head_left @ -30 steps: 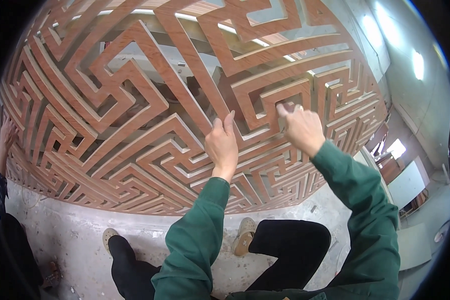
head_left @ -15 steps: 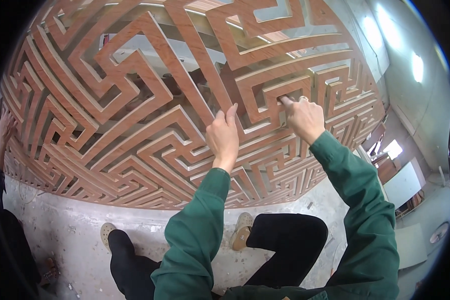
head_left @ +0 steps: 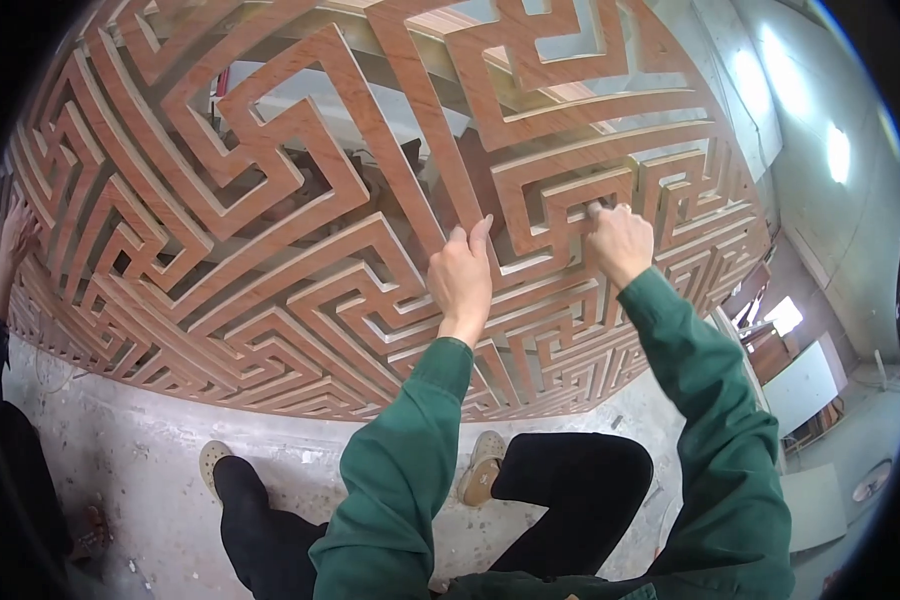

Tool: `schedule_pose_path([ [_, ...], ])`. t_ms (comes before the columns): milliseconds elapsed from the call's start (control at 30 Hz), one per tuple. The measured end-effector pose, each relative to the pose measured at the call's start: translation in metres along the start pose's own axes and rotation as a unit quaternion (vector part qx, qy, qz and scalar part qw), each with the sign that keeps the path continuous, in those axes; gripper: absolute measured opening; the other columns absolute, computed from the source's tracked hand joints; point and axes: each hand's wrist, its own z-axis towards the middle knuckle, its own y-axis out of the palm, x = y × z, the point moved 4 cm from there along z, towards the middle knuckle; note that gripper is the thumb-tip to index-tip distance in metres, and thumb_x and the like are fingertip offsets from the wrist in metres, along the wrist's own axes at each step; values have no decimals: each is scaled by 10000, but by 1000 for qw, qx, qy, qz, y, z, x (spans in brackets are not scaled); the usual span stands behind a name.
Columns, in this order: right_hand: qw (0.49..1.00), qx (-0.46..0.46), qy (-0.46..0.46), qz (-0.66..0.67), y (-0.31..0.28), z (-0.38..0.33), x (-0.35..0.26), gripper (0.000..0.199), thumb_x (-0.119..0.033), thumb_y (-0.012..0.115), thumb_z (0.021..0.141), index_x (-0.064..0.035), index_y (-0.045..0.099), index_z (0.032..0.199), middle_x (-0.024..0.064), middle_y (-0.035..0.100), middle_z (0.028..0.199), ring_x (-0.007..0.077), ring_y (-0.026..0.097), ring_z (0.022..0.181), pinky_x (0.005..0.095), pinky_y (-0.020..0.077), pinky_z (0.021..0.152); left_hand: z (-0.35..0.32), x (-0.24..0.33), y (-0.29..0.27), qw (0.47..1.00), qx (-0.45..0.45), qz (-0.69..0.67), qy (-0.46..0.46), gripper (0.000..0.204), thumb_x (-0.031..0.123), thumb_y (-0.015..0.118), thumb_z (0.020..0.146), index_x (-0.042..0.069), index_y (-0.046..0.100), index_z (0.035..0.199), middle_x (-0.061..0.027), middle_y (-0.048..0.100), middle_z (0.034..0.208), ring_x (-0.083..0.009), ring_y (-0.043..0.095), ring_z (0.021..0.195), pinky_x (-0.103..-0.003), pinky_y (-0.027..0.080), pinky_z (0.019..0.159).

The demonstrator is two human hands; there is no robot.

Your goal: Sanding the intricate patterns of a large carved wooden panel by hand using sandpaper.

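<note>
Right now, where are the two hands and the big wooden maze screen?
left hand [head_left: 462, 278], head view, back of the hand.
right hand [head_left: 620, 242], head view, back of the hand.
wooden lattice screen [head_left: 270, 215], head view, a reddish bar.

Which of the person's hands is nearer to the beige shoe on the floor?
Left. The left hand rests on the wooden lattice almost straight above the beige shoe; the right hand is higher and farther right.

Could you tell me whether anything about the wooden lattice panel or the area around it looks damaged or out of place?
Nothing stands out. The reddish lattice panel looks whole, its fretwork bars unbroken where visible. The left hand rests on a bar, the right hand grips another. The concrete floor is dusty and stained. Another person's hand touches the panel's far left edge.
</note>
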Motion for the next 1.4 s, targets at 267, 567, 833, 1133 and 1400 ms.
schedule_pose_path([
  [267, 999, 12, -3, 34, -11, -8, -4, 238, -149, 470, 790, -155, 649, 947, 182, 614, 754, 328, 638, 685, 419, 496, 551, 0, -2, -4, 999, -1, -30, -9, 424, 414, 508, 892, 29, 620, 755, -229, 586, 635, -425, 585, 659, -485, 450, 570],
  [567, 997, -14, -32, 71, -6, -18, -22, 269, -139, 490, 762, -163, 629, 992, 175, 612, 789, 320, 627, 701, 423, 499, 605, -3, -6, -5, 1000, 3, -7, -6, 421, 424, 516, 887, 41, 629, 756, -232, 584, 639, -422, 584, 652, -488, 446, 563],
  [833, 992, 11, -50, 112, 2, -7, -20, 240, -139, 493, 751, -139, 655, 929, 187, 611, 770, 324, 631, 698, 425, 492, 577, 0, -8, -4, 1000, -2, -14, -9, 415, 389, 536, 887, 14, 616, 726, -245, 568, 649, -436, 559, 659, -487, 426, 563],
  [1133, 989, -3, -40, 142, 5, -2, -12, 184, -149, 496, 774, -90, 668, 806, 151, 618, 766, 292, 637, 755, 406, 507, 602, -1, 3, 5, 999, -18, -31, 10, 395, 347, 540, 890, -14, 614, 749, -230, 556, 639, -428, 511, 620, -446, 408, 565],
  [1400, 976, 22, -27, 215, 1, -13, -5, 191, -153, 516, 770, -81, 692, 783, 141, 638, 762, 268, 643, 759, 373, 517, 602, 2, -16, 12, 998, -34, -53, 8, 468, 343, 541, 908, -67, 560, 684, -190, 505, 537, -232, 389, 483, -385, 372, 503],
])
